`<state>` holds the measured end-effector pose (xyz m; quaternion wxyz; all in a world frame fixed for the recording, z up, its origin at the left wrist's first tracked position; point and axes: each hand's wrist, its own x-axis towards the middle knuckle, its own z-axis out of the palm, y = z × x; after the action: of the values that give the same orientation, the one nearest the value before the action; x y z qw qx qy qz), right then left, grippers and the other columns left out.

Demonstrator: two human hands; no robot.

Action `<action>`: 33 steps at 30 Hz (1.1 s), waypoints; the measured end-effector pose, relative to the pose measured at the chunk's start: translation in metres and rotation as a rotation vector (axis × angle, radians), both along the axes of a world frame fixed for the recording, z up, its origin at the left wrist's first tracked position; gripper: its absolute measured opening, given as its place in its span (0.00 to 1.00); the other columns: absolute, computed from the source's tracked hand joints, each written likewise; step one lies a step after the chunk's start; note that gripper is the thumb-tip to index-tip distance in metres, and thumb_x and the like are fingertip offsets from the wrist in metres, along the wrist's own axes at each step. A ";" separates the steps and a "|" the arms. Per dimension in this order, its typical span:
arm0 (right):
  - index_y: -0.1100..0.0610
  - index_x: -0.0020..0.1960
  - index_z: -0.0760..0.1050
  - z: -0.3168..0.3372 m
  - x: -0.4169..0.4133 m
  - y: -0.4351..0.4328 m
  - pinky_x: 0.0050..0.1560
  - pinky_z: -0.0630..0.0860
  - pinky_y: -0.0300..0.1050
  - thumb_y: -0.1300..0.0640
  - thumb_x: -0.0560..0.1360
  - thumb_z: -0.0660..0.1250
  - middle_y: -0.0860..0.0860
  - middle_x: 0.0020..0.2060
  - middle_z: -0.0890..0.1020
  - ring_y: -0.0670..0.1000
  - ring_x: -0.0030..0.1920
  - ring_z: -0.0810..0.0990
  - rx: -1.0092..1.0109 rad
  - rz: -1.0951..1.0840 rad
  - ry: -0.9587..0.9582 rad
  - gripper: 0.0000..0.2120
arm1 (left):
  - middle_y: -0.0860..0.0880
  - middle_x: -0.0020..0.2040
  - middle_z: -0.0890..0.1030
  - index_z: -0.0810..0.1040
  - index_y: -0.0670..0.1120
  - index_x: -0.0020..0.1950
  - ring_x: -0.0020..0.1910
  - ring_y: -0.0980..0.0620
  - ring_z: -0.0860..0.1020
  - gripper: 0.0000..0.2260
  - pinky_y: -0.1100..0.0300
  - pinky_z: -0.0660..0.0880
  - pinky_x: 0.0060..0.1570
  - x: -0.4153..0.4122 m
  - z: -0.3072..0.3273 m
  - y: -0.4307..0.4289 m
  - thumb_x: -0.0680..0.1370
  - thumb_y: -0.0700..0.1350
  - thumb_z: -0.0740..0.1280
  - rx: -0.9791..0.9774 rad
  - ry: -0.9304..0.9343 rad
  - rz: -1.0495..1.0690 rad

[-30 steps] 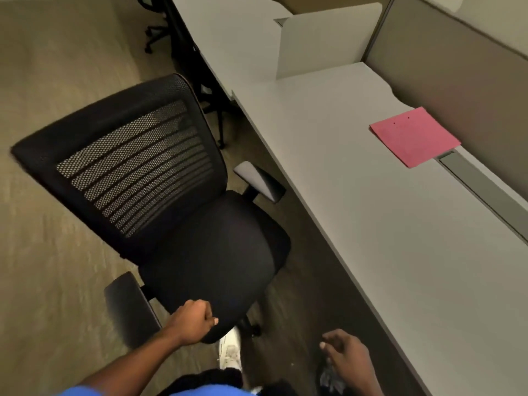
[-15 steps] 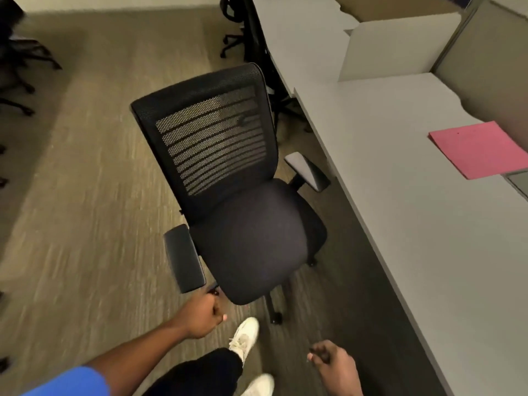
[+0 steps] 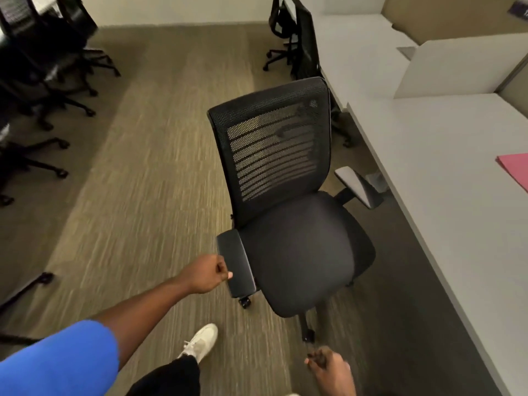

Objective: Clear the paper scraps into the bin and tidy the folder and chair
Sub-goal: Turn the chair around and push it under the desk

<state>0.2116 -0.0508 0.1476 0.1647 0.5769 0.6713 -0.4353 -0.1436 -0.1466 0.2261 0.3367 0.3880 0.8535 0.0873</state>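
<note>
A black mesh-back office chair stands on the carpet beside the long white desk, its seat turned toward me. My left hand has its fingers curled against the outer edge of the chair's left armrest. Low in the view, my right hand hangs loosely curled in front of the seat, apart from the chair, with nothing visible in it. The pink folder lies flat on the desk, cut off by the right edge. No paper scraps or bin are clearly in view.
Several black chairs crowd the left side, and another chair stands at the far desk. A white divider panel rises behind the desk. Something pale sits on the floor under the desk edge. My white shoe is on the carpet.
The view has swung left and the chair has rolled away from me. My left hand left the seat's front edge and now sits at the left armrest. The folder has slid to the frame's right edge.
</note>
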 end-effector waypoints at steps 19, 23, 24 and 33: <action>0.54 0.79 0.64 -0.023 -0.268 -0.061 0.69 0.74 0.53 0.46 0.77 0.70 0.53 0.75 0.71 0.57 0.73 0.71 0.201 0.010 0.007 0.35 | 0.46 0.62 0.83 0.77 0.43 0.71 0.60 0.45 0.83 0.32 0.47 0.81 0.63 -0.273 0.084 0.151 0.74 0.59 0.78 0.329 -0.111 0.101; 0.55 0.85 0.55 -0.030 -0.288 -0.070 0.82 0.62 0.52 0.48 0.79 0.68 0.56 0.84 0.58 0.59 0.84 0.57 0.186 0.094 -0.016 0.39 | 0.51 0.71 0.80 0.72 0.47 0.77 0.70 0.50 0.78 0.33 0.47 0.74 0.73 -0.278 0.094 0.182 0.75 0.56 0.78 0.484 -0.404 0.175; 0.55 0.85 0.53 -0.032 -0.291 -0.073 0.82 0.61 0.52 0.49 0.80 0.67 0.56 0.85 0.55 0.59 0.85 0.55 0.192 0.110 -0.033 0.40 | 0.55 0.68 0.83 0.77 0.51 0.72 0.68 0.53 0.80 0.25 0.49 0.74 0.71 -0.277 0.092 0.188 0.77 0.54 0.76 0.516 -0.471 0.146; 0.56 0.86 0.47 -0.041 -0.285 -0.082 0.85 0.56 0.58 0.52 0.80 0.67 0.60 0.86 0.46 0.60 0.87 0.46 0.162 0.122 -0.086 0.42 | 0.48 0.70 0.82 0.74 0.47 0.74 0.70 0.46 0.80 0.18 0.43 0.75 0.74 -0.241 0.056 0.189 0.88 0.52 0.59 0.580 -0.486 0.137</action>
<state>-0.0730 -0.1331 0.1064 0.1721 0.5645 0.7304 -0.3437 -0.3845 0.0421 0.2824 0.3988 0.3770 0.7125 0.4371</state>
